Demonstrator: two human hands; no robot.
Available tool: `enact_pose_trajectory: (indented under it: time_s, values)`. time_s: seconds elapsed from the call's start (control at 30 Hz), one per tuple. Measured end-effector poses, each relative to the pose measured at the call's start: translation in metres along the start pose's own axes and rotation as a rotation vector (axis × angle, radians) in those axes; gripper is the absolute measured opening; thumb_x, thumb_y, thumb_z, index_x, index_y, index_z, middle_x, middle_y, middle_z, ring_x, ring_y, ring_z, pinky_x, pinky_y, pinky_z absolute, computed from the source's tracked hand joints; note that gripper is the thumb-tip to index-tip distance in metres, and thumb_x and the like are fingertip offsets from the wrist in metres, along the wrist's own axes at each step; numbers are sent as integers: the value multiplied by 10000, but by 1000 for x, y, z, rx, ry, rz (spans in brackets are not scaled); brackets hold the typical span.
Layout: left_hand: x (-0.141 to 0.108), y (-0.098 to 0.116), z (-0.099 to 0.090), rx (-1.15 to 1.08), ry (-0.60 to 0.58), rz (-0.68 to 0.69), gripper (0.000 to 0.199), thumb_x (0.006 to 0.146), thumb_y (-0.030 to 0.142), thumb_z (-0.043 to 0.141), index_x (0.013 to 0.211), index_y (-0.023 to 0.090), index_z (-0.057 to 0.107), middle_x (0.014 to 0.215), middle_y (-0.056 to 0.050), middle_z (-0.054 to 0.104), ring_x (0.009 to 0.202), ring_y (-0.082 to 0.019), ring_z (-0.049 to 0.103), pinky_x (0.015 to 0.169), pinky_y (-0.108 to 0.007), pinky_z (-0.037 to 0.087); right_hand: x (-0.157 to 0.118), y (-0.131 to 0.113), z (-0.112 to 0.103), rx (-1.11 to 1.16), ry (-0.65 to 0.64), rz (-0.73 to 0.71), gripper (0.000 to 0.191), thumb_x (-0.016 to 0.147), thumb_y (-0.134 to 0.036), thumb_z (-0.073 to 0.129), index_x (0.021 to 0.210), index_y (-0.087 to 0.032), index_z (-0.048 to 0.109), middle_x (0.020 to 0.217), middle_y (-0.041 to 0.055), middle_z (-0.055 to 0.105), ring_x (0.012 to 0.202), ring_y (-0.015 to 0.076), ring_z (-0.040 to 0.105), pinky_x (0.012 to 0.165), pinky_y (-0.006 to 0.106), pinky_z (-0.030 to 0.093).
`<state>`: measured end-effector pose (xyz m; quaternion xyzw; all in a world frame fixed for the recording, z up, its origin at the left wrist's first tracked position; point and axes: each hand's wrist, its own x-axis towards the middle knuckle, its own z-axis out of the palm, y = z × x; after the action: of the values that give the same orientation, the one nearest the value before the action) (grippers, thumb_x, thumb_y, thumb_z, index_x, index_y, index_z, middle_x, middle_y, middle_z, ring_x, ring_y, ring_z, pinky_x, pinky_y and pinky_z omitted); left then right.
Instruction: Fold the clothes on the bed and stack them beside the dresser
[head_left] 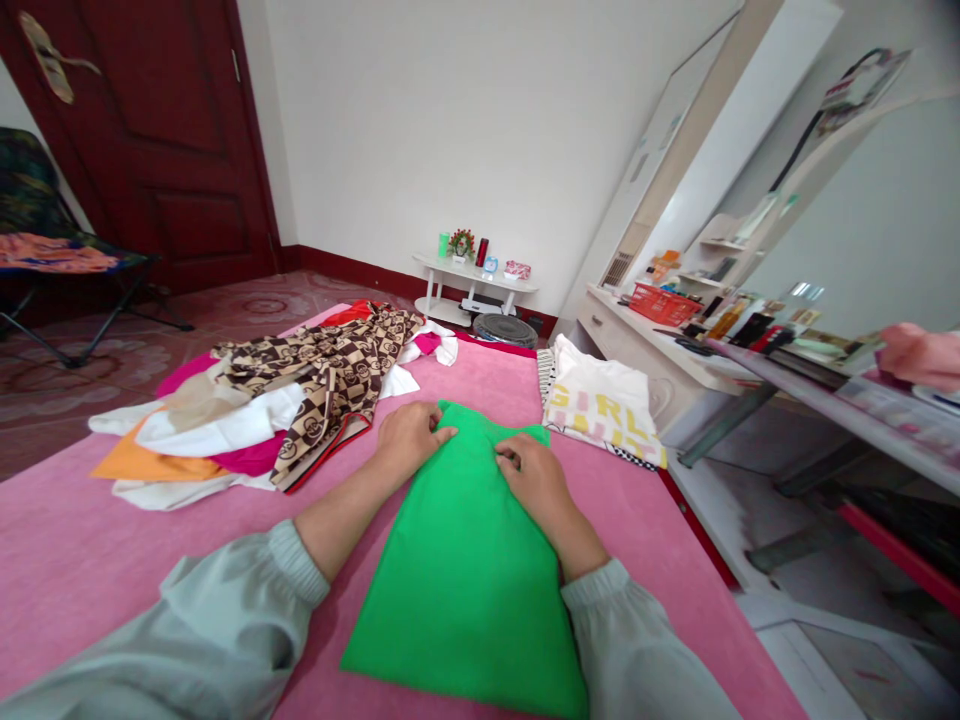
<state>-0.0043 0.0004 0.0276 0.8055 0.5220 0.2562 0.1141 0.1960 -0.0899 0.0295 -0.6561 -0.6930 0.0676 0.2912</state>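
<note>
Orange cloth lies on the seat of a folding chair at the far left, and next to it stands a dark red door with a metal handle. More to the right, a loose heap of clothes lies on the pink cover; I see in it a yellow-orange piece, a white piece and a brown checked garment. Then comes the left hand, its thumb laid over the upper left edge of the green garment. This garment is spread flat on the cover, between the heap and a white printed shirt, with its wider end towards the person. Behind it, near the wall, is a low white table with small objects. The right hand touches the upper right part of the green fabric, with curled fingers and a narrow gap to the thumb. Whether either hand pinches the fabric, I cannot tell, because the fingertips are partly hidden. Just beside lies the white printed shirt, and at the right a pale dresser carries a red basket
</note>
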Motion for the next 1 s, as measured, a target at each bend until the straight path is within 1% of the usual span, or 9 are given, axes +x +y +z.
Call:
enact_pose_trajectory:
  time_s: [0.13,0.27,0.43,0.5,0.6,0.7,0.8,0.9,1.0]
  values:
    - [-2,6,5,-277,86,321,71,807,233,616,850,189,651,837,-23,674,784,-161,613,713,-255,441,1,-1,2,147,113,51,257,789,-179,549,1026,-195,645,883,35,672,693,161,611,659,290,464]
    - [-6,12,6,-401,128,553,121,851,176,568,906,198,674,882,-39,658,846,-156,603,758,-262,455,2,-11,-8,266,244,-41,408,785,-161,541,1191,-199,571,933,29,650,678,141,586,673,283,471]
    - [-9,15,4,-351,187,780,178,891,153,513,945,195,678,920,-57,665,871,-156,592,769,-276,463,0,-25,-23,316,349,-146,186,856,-213,522,965,-207,672,911,35,645,805,158,592,713,272,462]
    - [-12,18,1,-329,199,857,159,899,160,511,914,179,667,898,-57,676,850,-151,588,759,-272,465,0,-27,-28,315,292,-167,147,852,-233,545,881,-207,687,858,26,649,785,157,594,689,268,459]
    - [-17,25,-3,-286,198,950,162,913,159,492,888,166,652,875,-56,684,812,-143,581,737,-263,464,3,-27,-35,243,213,-186,141,779,-188,604,886,-205,695,852,24,651,751,160,592,682,280,465]
    - [-24,32,-7,-218,170,1046,186,929,164,468,890,163,650,873,-57,687,820,-144,578,733,-254,462,5,-26,-40,200,159,-252,293,740,-89,544,948,-219,703,972,39,672,917,193,603,841,332,466]
    - [-29,37,-7,-137,139,1125,203,940,188,456,896,165,653,869,-57,682,835,-151,574,747,-258,463,5,-27,-42,261,10,-289,427,741,-40,451,1030,-233,698,1085,30,682,1051,193,591,975,366,417]
    - [-33,39,-5,-84,133,1138,242,953,214,429,882,174,657,844,-58,666,830,-154,571,761,-270,463,2,-27,-39,348,-152,-219,445,754,-64,451,1103,-229,673,1088,23,692,1014,187,622,953,363,444]
    - [-34,38,-4,-100,121,1123,268,963,225,404,886,186,659,830,-57,653,837,-149,575,757,-262,462,1,-24,-36,336,-191,-163,361,759,-115,503,1048,-215,694,980,24,715,896,184,644,849,330,486]
